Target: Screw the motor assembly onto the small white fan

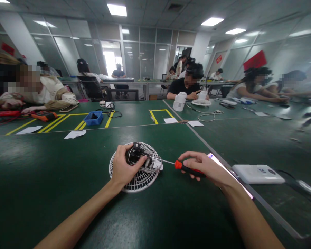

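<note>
Red-and-black screwdriver (178, 165) within curled right hand (203, 165); tip at mechanism (137, 151) on grille (138, 185), near centre of tabletop (75, 166). Clasping mechanism with part-spread left hand (122, 167). Seemingly screwing or unscrewing; next, seat tip squarely, brace mechanism.

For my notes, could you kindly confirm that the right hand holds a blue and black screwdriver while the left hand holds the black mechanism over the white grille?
One slip: the head view shows that the screwdriver is red and black; the rest is right.
</note>
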The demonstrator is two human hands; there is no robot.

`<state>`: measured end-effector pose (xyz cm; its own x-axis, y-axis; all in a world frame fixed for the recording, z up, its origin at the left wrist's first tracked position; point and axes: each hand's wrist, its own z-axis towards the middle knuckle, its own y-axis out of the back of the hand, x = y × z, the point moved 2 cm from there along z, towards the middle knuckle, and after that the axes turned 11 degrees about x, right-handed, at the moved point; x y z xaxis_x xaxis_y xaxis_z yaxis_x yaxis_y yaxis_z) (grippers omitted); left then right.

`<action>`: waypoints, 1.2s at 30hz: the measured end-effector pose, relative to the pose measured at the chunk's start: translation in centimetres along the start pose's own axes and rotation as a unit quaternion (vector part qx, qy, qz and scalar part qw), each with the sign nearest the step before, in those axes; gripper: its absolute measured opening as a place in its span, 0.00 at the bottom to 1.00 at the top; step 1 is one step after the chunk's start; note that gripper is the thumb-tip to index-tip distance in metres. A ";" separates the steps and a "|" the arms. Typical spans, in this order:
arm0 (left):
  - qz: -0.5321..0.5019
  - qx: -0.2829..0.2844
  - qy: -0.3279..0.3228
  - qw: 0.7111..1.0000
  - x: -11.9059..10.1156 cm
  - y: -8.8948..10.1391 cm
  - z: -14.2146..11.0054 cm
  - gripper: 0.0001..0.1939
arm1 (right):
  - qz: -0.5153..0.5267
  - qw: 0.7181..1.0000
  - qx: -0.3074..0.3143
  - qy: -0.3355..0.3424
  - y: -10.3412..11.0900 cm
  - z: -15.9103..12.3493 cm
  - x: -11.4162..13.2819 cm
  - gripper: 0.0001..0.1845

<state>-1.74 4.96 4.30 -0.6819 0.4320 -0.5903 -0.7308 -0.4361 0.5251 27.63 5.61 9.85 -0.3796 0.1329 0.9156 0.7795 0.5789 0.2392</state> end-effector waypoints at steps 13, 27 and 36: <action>-0.001 0.003 0.004 1.000 0.0 0.1 0.0 0.27 | -0.015 0.995 -0.063 0.080 0.8 0.4 -0.3 0.23; 0.003 -0.002 -0.002 1.000 -0.2 0.0 0.0 0.26 | -0.042 0.994 -0.043 0.086 0.7 0.4 -0.2 0.23; 0.000 -0.001 0.006 1.000 0.0 -0.1 0.0 0.26 | 0.083 0.996 0.000 -0.032 -0.2 0.0 -0.4 0.30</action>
<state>-1.66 5.00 4.32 -0.6816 0.4228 -0.5972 -0.7307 -0.4373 0.5242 27.60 5.40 9.42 -0.2768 0.2775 0.9200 0.8340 0.5449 0.0866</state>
